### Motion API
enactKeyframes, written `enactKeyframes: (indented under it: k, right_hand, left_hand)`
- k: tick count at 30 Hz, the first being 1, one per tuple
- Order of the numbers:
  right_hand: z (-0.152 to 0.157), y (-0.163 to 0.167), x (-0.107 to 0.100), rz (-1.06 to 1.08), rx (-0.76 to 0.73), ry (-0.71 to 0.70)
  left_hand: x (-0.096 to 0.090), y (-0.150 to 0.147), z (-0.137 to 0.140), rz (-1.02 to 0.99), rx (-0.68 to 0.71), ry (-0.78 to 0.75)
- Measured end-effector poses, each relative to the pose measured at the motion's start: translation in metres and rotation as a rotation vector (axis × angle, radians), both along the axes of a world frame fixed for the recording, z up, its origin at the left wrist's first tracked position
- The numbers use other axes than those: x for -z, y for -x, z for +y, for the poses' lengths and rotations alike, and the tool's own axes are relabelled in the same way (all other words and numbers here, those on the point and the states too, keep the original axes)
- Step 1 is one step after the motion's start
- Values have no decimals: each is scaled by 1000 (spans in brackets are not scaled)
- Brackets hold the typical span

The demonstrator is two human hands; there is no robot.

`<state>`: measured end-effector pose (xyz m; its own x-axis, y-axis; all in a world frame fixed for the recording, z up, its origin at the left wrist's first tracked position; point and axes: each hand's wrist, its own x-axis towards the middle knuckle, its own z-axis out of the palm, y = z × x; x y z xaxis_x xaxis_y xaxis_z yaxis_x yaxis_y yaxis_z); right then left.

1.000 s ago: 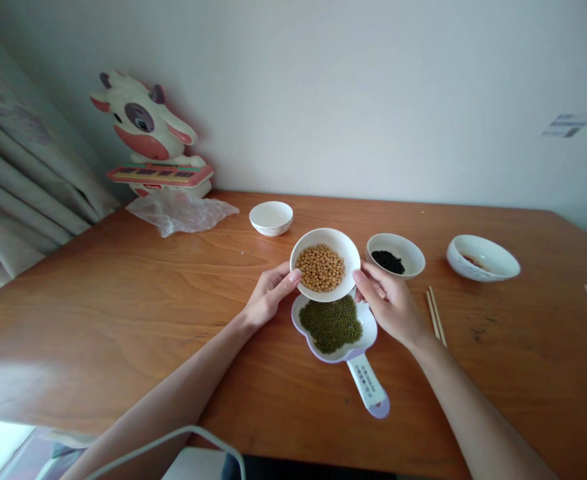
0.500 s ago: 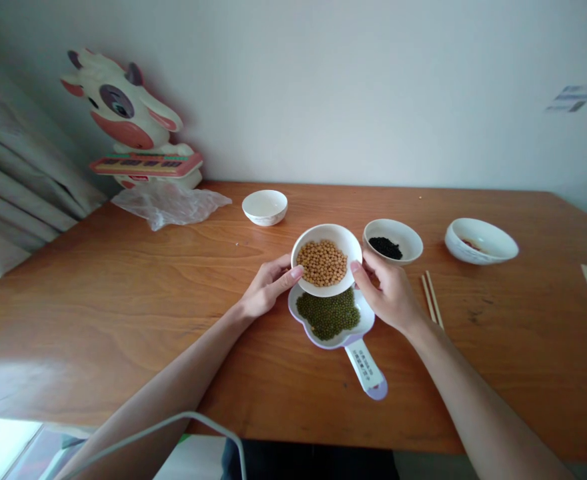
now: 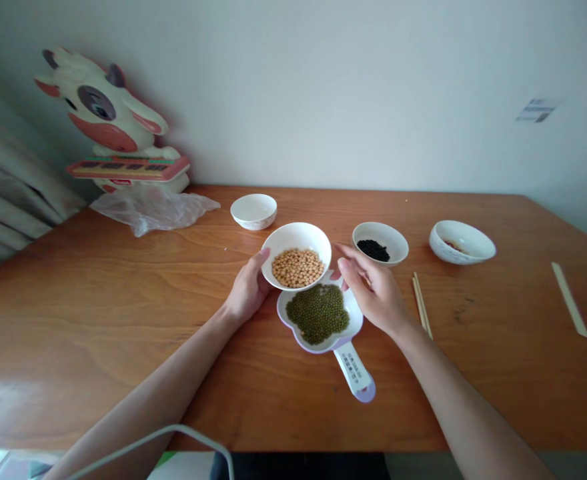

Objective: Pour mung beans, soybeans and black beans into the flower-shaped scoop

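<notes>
My left hand [image 3: 247, 287] grips the left side of a white bowl [image 3: 298, 235], its thumb on the rim. Tan soybeans [image 3: 297, 269] cover the bowl's bottom, and the bowl is held over the far edge of a flower-shaped scoop. This white and lilac scoop [image 3: 354, 373] lies on the table with green mung beans [image 3: 317, 315] in it, its handle toward me. My right hand [image 3: 371, 287] is off the bowl, above the scoop's right side, with fingers apart and nothing in them.
A bowl with black beans [image 3: 396, 248] stands behind my right hand, another bowl [image 3: 462, 243] farther right. A small white bowl [image 3: 254, 212] stands at the back. Chopsticks [image 3: 421, 305], a pale strip [image 3: 569, 300], a plastic bag [image 3: 151, 210] and a cow toy keyboard [image 3: 123, 170] rest on the table [image 3: 138, 320].
My right hand has let go of the soybean bowl. My left hand has moved the bowl a little left, away from the right hand. The whole view has shifted slightly.
</notes>
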<state>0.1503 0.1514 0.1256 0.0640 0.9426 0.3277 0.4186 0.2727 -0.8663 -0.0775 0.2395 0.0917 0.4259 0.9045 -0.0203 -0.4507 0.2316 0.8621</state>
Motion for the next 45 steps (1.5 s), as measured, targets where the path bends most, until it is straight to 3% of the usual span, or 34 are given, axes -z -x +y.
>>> enactKeyframes:
  k: [5,7,11,18,25,29,31,34,39,45]
  right_hand:
    - [15,-39,11,-155,504,-202]
    - [22,-60,19,-182,637,-220]
    - [31,-91,33,-175,759,-238]
    - [33,-104,45,-216,810,-142]
    - [35,-103,54,-268,777,-110]
    - [26,-84,30,-363,790,-326]
    - [18,-67,15,-323,680,-343]
    - [7,-39,1,-274,381,-191]
    - [-1,-11,-1,-106,-2,16]
    - [0,-6,6,-80,-58,91]
  left_hand:
    - [-9,7,8,15,-158,79]
    - [-8,11,13,54,-235,123]
    - [-1,14,22,109,-339,183]
    - [6,13,22,138,-301,170]
    - [0,9,9,95,-182,-54]
    - [-2,8,0,118,-118,-138]
    - [-1,9,-3,146,-81,-171]
    - [1,10,-6,205,-19,-226]
    - [-4,10,-11,333,0,-340]
    - [-7,10,-14,419,-46,-439]
